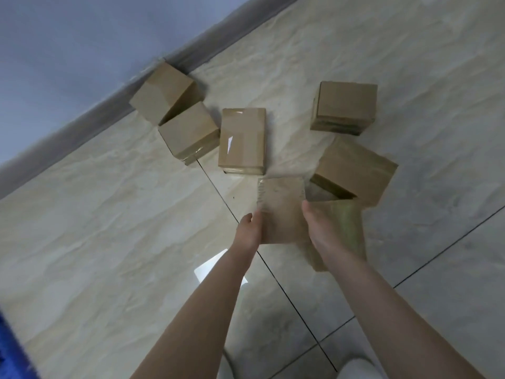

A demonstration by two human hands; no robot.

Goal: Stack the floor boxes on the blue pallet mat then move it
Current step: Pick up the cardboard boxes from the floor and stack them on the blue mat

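A brown cardboard box (284,209) is held between my two hands above the tiled floor, blurred by motion. My left hand (250,228) grips its left side and my right hand (319,225) grips its right side. Several more cardboard boxes lie on the floor beyond it: one (241,139) in the middle, two (166,91) (190,132) by the wall at the left, one (345,106) at the far right, and one (355,173) just right of the held box. A strip of the blue pallet mat (11,348) shows at the lower left edge.
A grey baseboard (109,110) and bluish wall run diagonally across the upper left. Glossy beige floor tiles (109,214) with dark grout lines stretch to the left and right. My legs in light clothing (360,370) show at the bottom.
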